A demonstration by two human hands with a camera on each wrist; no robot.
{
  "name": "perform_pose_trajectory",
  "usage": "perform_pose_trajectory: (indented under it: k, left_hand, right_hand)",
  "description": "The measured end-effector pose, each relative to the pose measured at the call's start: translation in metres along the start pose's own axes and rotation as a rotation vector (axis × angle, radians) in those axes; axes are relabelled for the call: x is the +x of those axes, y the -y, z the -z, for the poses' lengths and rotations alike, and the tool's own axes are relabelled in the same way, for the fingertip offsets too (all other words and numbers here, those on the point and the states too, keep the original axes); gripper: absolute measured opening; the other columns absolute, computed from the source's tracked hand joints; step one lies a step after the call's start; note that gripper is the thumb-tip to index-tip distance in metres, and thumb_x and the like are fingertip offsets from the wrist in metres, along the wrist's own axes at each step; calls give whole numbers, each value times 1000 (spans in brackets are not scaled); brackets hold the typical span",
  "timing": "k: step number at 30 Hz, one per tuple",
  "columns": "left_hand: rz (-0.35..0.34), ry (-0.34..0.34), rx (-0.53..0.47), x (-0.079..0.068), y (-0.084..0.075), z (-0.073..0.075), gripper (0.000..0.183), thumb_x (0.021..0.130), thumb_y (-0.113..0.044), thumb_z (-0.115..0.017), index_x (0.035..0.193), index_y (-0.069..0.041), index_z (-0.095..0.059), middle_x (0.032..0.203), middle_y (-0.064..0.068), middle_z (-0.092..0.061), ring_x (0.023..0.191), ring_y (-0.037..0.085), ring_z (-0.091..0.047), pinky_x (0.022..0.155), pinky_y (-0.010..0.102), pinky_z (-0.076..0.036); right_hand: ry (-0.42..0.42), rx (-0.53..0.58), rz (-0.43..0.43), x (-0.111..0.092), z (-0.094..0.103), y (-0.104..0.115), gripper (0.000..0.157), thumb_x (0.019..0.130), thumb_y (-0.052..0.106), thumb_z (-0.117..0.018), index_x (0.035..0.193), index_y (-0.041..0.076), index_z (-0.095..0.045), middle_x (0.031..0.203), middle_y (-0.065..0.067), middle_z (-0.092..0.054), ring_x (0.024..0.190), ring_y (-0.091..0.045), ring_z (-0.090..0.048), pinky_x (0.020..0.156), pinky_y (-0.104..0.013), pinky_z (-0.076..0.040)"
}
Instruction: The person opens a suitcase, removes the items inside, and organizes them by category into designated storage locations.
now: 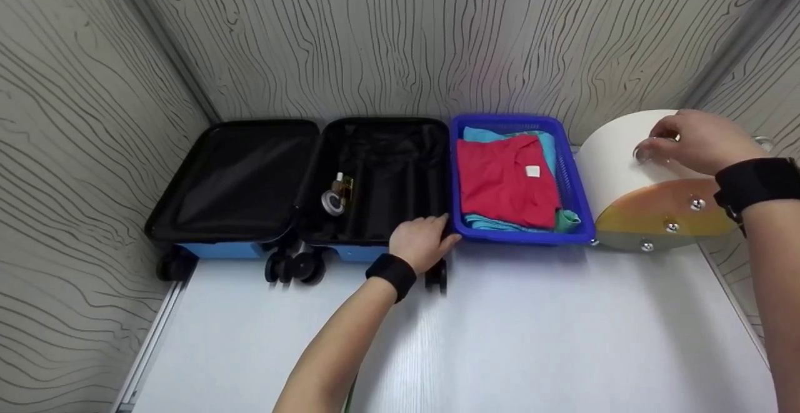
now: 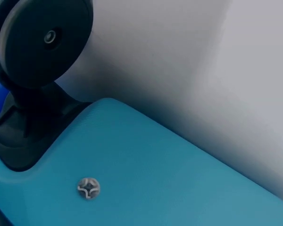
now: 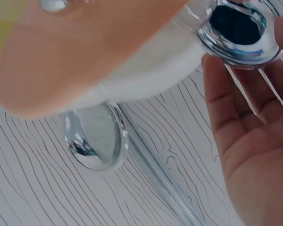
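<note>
My left hand (image 1: 420, 243) rests at the near right corner of the open suitcase (image 1: 400, 182), its fingers over the black rim and its thumb beside the basket. In the left wrist view, the suitcase's blue shell (image 2: 146, 174) and a black caster wheel (image 2: 47, 42) show, but no hand. On the far right, my right hand (image 1: 703, 141) reaches over a white rounded case (image 1: 615, 154) with an orange and yellow end panel. The fingers of that hand pinch a shiny chrome knob (image 3: 245, 54) at the case's edge.
A blue basket (image 1: 584, 207) beside the suitcase holds a folded red garment (image 1: 500, 179) on turquoise cloth. Inside the suitcase are a small bottle (image 1: 339, 183) and a round silver item (image 1: 332, 203). The suitcase's lid half (image 1: 244, 182) lies open at left. Patterned walls (image 1: 375, 38) enclose the white table (image 1: 531, 338).
</note>
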State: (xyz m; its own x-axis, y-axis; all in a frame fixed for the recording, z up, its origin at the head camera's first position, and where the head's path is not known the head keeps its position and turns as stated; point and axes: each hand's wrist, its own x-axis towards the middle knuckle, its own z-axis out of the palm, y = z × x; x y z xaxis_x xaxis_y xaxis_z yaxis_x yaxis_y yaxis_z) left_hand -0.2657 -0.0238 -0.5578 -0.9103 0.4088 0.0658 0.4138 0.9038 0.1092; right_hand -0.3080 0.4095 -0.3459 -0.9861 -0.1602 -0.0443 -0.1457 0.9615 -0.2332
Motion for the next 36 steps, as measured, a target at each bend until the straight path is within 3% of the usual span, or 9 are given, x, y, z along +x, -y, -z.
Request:
perform_pose_trajectory:
  k: [8,16,22,36]
  left_hand:
    - [2,11,-11,0,-3,1,67,104,-64,-38,151,-19,-54,132,-3,-68,114,17,-66,90,33,-55]
    - [14,17,-17,3,-4,0,66,104,-64,-40,151,-20,-54,132,-2,-68,114,16,-66,90,33,-55]
    - [17,27,-25,6,-4,0,66,104,-64,-40,150,-20,-54,132,-2,-68,115,16,-65,91,33,-55]
    - [1,14,-14,4,-6,1,67,105,-64,-37,150,-18,-55,133,-1,-68,116,17,-65,93,33,-54]
  right_hand:
    - [129,-100,21,-8,15,2,41,99,37,-67,104,-3,-70,89,-14,-68,85,-35,-58,78,-56,-47]
    - [201,-102,38,-19,23,6,34,95,38,-72,93,4,-71,79,-2,-65,71,-23,-58,60,-38,-45]
    - [250,-110,43,-27,26,11,33,94,35,-73,92,3,-72,72,-1,-64,63,-21,-59,56,-37,-46]
    - [401,-123,90,-45,29,31,20,99,15,-62,100,-2,-72,61,-2,-61,54,-18,-62,55,-35,-49]
